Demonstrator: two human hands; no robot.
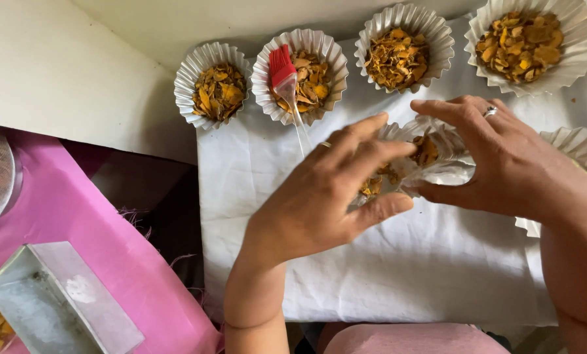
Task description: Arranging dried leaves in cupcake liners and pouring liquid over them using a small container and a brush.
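Fingers of both hands close around one foil cup, held between them over the white cloth.

Nearest the camera, the left hand (319, 196) comes in from below, thumb under and fingers (365, 147) curled over the cup's (431, 154) left side. The right hand (509, 164) grips it from the right, ring finger on the far rim, thumb below. The cup sits directly between the palms, tilted, orange-brown flakes (426, 149) showing inside; both hands are equally close. Beyond, four filled cups (398, 52) line the cloth's (405, 262) far edge. A red brush (285, 75) rests in the second from left, handle pointing toward the hands.
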